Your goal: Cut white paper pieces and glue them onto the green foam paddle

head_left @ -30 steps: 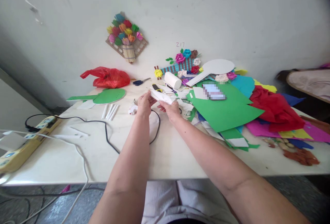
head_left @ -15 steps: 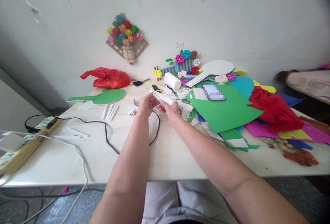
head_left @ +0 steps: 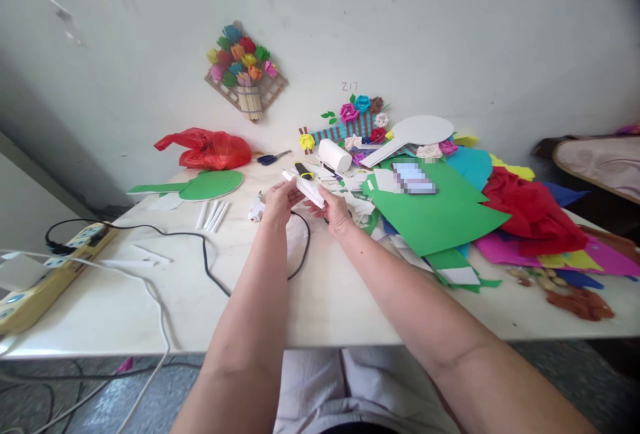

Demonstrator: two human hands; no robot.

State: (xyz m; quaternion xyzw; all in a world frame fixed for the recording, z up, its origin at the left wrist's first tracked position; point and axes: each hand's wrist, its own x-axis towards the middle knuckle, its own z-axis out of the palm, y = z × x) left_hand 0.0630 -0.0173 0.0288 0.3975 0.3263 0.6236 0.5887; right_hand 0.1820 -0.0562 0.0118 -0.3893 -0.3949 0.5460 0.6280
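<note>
Both my hands are raised over the middle of the white table (head_left: 320,301), pinching a narrow white paper strip (head_left: 303,186) between them. My left hand (head_left: 276,206) grips the strip's left end with thumb and fingers closed. My right hand (head_left: 334,210) holds its right part, fingers curled round it. A small white glue gun (head_left: 256,208) lies just left of my left hand, and its black cord (head_left: 210,261) loops under my wrists. A few rolled white paper sticks (head_left: 214,216) lie further left.
A heap of coloured paper sheets (head_left: 440,211) covers the right half of the table. A green paddle cut-out (head_left: 207,185), a red plastic bag (head_left: 210,149), scissors (head_left: 273,157) and a white roll (head_left: 335,155) sit at the back. A yellow power strip (head_left: 40,281) lies far left.
Both hands have lifted the white strip slightly and tilted it, its left end now higher and further left. Nothing else on the table has moved.
</note>
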